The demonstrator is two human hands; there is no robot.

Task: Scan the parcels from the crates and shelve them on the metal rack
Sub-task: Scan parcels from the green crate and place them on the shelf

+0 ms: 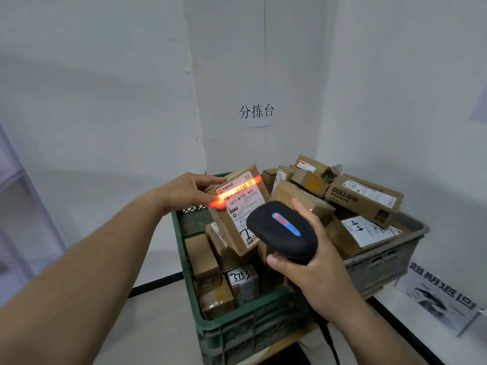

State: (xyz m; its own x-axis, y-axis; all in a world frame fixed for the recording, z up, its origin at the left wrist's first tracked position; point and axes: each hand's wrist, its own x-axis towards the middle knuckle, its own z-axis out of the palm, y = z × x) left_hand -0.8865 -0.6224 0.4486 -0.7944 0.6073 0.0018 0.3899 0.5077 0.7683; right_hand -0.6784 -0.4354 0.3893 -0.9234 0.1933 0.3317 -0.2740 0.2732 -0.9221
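Right above the green crate (pixel 232 329), over its far left part, a parcel (pixel 238 216) is held up and tilted, label side facing the camera. The left hand (pixel 188 192) pinches it by the upper left edge, thumb lying along the top and fingers curled at the side. The parcel therefore sits just to the right of that hand, touching it. It is a brown cardboard box with a white shipping label. The label carries a small red logo, a barcode, the print "507-N705 A83" and some black handwritten strokes near the lower end. A bright orange scan line (pixel 234 192) runs slantwise across the barcode and spills onto a fingertip of the left hand.

Nearer the camera, over the middle of the green crate, the right hand (pixel 316 275) grips a black handheld scanner (pixel 282 230) by its handle. Its fingers are wrapped round it and its head is aimed at the label. A blue and red strip glows on top of the head.

Inside the green crate lie more brown boxes, one of them marked "3753" (pixel 242 277) in black pen. Beside it on the right stands a grey crate (pixel 382 262), heaped with boxes. On the wall behind the green crate hangs a paper sign (pixel 256 111) with three printed characters.
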